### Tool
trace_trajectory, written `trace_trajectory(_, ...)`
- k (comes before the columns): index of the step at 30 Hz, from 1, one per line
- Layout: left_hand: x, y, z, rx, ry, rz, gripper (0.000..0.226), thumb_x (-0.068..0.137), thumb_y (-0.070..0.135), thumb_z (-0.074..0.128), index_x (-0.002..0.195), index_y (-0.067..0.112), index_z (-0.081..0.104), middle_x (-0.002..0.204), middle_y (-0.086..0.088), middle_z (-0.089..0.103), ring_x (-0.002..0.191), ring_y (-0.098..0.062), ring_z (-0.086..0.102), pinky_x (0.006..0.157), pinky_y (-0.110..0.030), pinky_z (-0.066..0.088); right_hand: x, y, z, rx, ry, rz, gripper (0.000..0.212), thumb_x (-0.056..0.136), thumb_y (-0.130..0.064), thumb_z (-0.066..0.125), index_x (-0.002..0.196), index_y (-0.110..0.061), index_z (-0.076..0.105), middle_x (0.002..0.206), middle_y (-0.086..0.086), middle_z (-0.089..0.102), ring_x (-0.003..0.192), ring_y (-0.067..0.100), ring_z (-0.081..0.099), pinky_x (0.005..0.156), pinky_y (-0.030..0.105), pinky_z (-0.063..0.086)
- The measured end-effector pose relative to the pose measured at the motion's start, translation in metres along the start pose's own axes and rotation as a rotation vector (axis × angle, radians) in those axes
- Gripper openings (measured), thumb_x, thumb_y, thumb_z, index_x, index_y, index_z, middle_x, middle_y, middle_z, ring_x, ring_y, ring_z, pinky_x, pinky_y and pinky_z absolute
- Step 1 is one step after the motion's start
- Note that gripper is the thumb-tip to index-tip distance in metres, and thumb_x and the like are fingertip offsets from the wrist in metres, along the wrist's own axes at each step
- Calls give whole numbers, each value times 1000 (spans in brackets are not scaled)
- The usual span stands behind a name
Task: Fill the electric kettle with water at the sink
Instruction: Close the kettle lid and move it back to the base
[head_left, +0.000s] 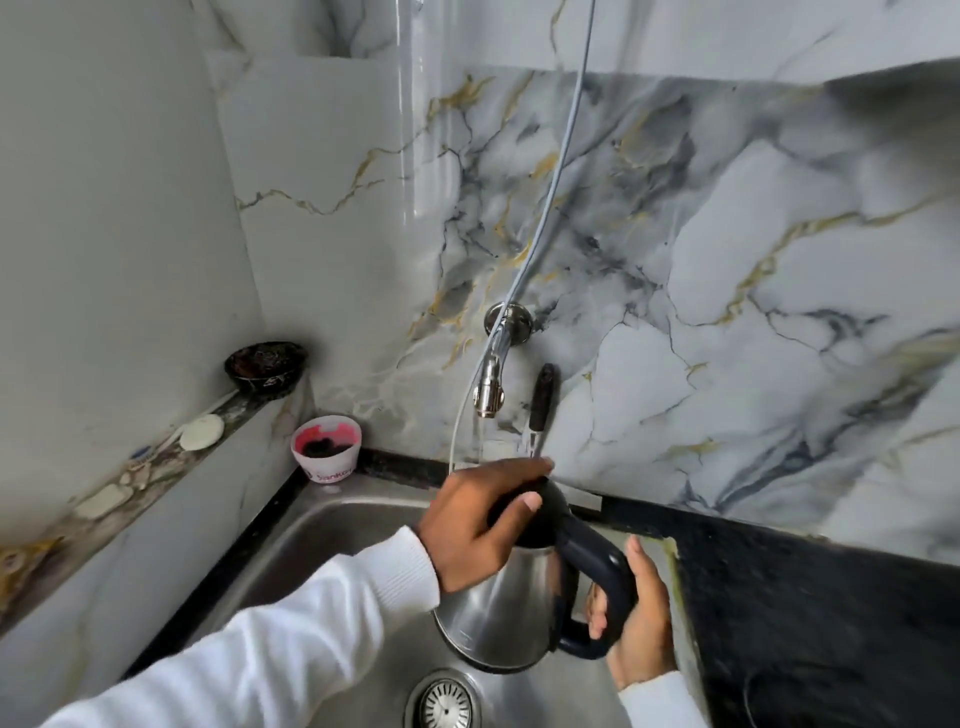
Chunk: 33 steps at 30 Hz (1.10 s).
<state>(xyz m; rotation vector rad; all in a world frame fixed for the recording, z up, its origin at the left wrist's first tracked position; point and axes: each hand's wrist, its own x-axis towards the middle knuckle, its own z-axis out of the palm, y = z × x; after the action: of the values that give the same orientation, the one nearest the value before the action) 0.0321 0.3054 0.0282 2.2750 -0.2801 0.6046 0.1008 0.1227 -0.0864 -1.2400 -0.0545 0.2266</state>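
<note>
- White-sleeved, the left hand (480, 525) lies over the black lid (540, 512) of the electric kettle (498, 608), fingers curled loosely on top, thumb pressed to the lid's side.
- Right hand (641, 618) is wrapped closed around the dark handle (602, 582), carrying the kettle above the steel sink (322, 525), just under the tap (489, 387).
- A thin stream seems to fall from the tap behind the left hand; whether the lid is open I cannot tell.
- Polished steel body looks rigid and slippery when wet, and will likely grow heavy as it fills; the handle is the sound grip.
- Close by: drain strainer (444, 701) below, a pink-smeared cup (327, 449) at the sink's corner, a hose (550, 208) hanging beside the tap, black counter (805, 613) to the right.
</note>
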Motion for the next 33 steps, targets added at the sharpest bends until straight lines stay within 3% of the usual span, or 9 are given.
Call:
trace_trajectory(6,-56,36,18,288,-55,177,47,92,22,50,135,4,48,147,-13,46,144,-23,32,121,-35,25,-48,-33,-33,-18,28,-74,68,72,-69,57,45,-10,41,34,9,36,29,21,30,37,29,24)
trace_trajectory(10,-75,55,31,316,-22,193,53,89,27,53,136,4,47,147,-15,46,142,-25,36,119,-39,28,-72,-49,-52,-24,31,-135,65,74,-64,61,48,-7,44,33,8,35,27,19,29,33,24,20)
trace_trajectory(14,-83,73,51,175,-85,167,59,93,31,46,147,12,29,157,-4,28,148,-12,21,123,-28,16,-95,-58,-84,-44,61,-135,63,79,-61,57,44,-10,45,34,8,35,29,20,29,34,25,21)
trace_trajectory(16,-86,79,70,42,29,32,64,93,36,44,150,19,21,159,4,23,147,-6,18,120,-20,15,-102,-66,-102,-46,84,-129,61,76,-63,59,45,-12,48,35,8,37,30,21,29,35,25,22)
trace_trajectory(18,-90,86,90,-123,168,-219,63,90,46,40,147,24,29,154,6,34,143,-7,28,117,-21,21,-109,-77,-118,-50,96,-124,60,74,-65,59,43,-14,49,35,7,38,30,20,29,34,24,22)
trace_trajectory(21,-87,107,133,-568,156,-427,62,86,50,42,137,15,50,142,-6,54,136,-19,45,118,-46,31,-122,-97,-160,-41,161,-144,60,75,-63,59,41,-16,48,33,5,37,28,19,30,33,24,23)
trace_trajectory(23,-83,124,157,-715,120,-432,55,89,46,42,132,14,55,136,-8,60,132,-21,50,115,-49,35,-128,-108,-189,-63,194,-173,60,77,-63,59,40,-17,48,32,4,38,28,20,31,34,25,24)
trace_trajectory(28,-68,167,213,-783,-26,-389,49,88,53,44,110,16,66,123,-8,66,117,-22,58,109,-46,39,-143,-132,-266,-54,320,-190,55,75,-63,62,45,-18,51,34,3,39,28,19,31,33,23,23)
trace_trajectory(33,-53,197,262,-835,-93,-418,40,81,61,48,103,38,72,115,3,72,122,-19,59,112,-50,39,-146,-145,-325,-48,389,-212,54,82,-56,58,44,-19,52,33,3,38,29,18,31,34,25,21)
